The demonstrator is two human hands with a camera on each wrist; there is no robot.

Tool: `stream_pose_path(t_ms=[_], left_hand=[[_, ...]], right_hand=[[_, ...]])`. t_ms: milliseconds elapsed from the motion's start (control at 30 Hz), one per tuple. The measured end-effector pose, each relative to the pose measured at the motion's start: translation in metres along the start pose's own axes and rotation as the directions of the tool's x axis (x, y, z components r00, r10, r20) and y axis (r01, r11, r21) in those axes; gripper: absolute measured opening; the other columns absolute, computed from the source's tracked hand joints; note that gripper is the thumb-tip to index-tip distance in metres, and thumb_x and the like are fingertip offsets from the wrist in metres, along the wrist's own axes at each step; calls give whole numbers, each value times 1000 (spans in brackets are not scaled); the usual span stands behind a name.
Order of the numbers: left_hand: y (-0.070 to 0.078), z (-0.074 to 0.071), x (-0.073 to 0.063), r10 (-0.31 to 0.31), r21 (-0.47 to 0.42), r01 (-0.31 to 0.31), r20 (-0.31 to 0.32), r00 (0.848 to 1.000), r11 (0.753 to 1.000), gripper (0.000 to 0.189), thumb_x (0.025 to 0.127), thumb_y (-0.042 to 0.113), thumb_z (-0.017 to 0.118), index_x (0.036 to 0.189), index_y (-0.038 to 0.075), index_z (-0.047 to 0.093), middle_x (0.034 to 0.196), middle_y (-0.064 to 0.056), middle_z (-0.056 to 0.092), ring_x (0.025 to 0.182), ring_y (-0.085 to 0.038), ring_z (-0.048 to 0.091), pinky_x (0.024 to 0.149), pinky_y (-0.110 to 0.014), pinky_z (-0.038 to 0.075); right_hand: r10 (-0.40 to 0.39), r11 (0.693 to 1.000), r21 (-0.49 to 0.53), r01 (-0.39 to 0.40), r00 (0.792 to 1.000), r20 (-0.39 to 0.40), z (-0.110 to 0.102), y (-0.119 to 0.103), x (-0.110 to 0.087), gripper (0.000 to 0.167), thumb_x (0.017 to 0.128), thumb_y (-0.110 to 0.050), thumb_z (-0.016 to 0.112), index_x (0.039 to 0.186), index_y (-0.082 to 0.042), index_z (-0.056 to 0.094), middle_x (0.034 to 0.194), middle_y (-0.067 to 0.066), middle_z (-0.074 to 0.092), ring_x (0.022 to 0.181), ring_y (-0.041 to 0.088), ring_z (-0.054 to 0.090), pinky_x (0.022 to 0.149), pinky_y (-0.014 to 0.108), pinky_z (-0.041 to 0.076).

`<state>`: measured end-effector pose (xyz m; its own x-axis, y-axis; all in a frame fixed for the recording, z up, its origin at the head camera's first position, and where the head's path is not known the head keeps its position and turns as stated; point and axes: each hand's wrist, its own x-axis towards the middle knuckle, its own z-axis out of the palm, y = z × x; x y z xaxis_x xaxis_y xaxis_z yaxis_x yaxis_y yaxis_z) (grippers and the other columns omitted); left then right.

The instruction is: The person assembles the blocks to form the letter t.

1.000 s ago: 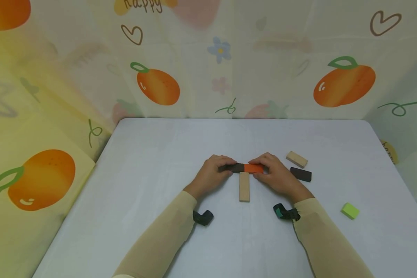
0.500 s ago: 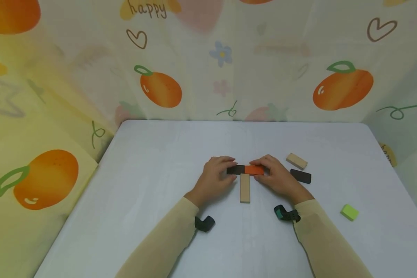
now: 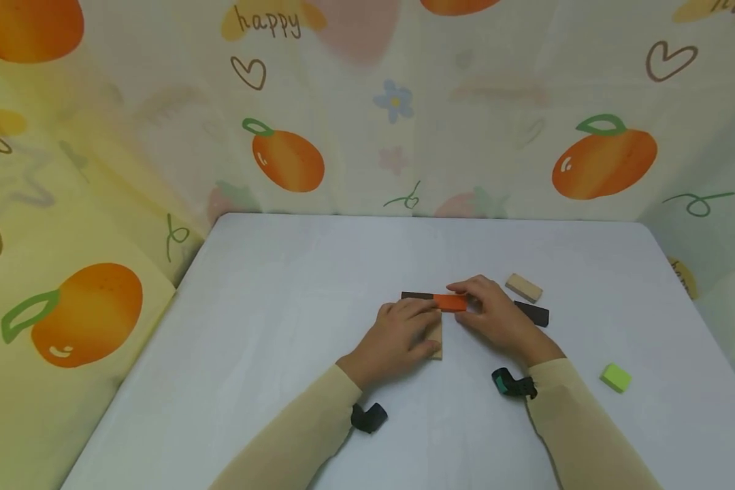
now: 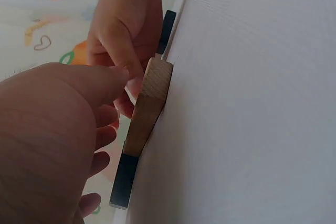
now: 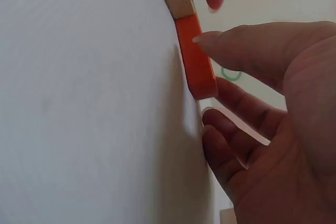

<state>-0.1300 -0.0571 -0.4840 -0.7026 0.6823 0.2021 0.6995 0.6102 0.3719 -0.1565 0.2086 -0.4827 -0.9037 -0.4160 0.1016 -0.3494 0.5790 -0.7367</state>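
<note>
A black block (image 3: 416,295) and an orange block (image 3: 450,303) lie end to end in a row on the white table. From their junction a plain wooden block (image 3: 437,335) runs toward the person, forming a T. My right hand (image 3: 496,316) pinches the right end of the orange block, thumb on its near face in the right wrist view. Over the wooden block hovers my left hand (image 3: 398,337), its fingers loosely spread and partly hiding that block and the black one. In the left wrist view, the left thumb passes close beside the wooden block (image 4: 147,108).
Behind the right hand lie another wooden block (image 3: 523,288) and another black block (image 3: 531,314). Farther right sits a small green block (image 3: 616,378). A printed cloth (image 3: 343,156) hangs along the table's back edge.
My left hand has let go of the black block and moved right and nearer the person, over the wooden block. The right hand stays at the orange block.
</note>
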Motion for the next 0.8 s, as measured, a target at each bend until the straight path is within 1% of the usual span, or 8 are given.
stream_pose_path(t_ms=[167,300,433,567,700,800], left_hand=[[0,1,1,18,52,-19,18,1000,998,49,112,42,63,153,15,64,167,1,48,157,-18,35,115,-47,39],[-2,2,1,31,78,-33,35,999,996,50,114,40,59,157,16,61,170,1,44,159,-18,31,119,-47,36],[-3,2,0,41,65,-44,49,998,997,51,115,38,56,160,13,57,171,0,42,161,-17,28,125,-45,30],[-3,2,-1,55,50,-58,62,997,997,52,116,37,53,162,12,54,171,-1,42,161,-17,27,129,-43,24],[-5,2,-1,64,37,-67,83,995,997,53,117,37,52,162,11,53,172,-2,41,162,-19,25,131,-41,18],[-6,2,-1,63,16,-65,93,994,998,53,117,37,52,162,10,53,173,-3,39,163,-20,24,132,-38,15]], right_hand=[[-5,1000,-25,5,1000,-17,-13,-2,-6,46,101,-1,76,145,-3,67,135,16,64,125,38,59,104,62,51],[32,999,-26,-33,998,-45,-28,-2,-12,46,102,0,75,146,-3,66,137,17,62,122,39,58,102,62,52],[64,998,-19,-66,994,-85,-44,4,-16,44,104,1,72,147,-1,64,137,19,60,124,40,58,104,62,50],[94,995,-4,-95,988,-121,-58,17,-19,43,106,-3,69,149,2,61,140,22,56,125,43,56,106,64,47],[174,983,-38,-179,977,-121,-68,34,-21,48,108,-9,68,153,3,57,142,28,52,128,48,54,108,69,45],[242,966,-63,-249,965,-105,-73,47,-23,51,110,-13,68,156,3,53,143,30,49,128,51,53,105,69,47]])
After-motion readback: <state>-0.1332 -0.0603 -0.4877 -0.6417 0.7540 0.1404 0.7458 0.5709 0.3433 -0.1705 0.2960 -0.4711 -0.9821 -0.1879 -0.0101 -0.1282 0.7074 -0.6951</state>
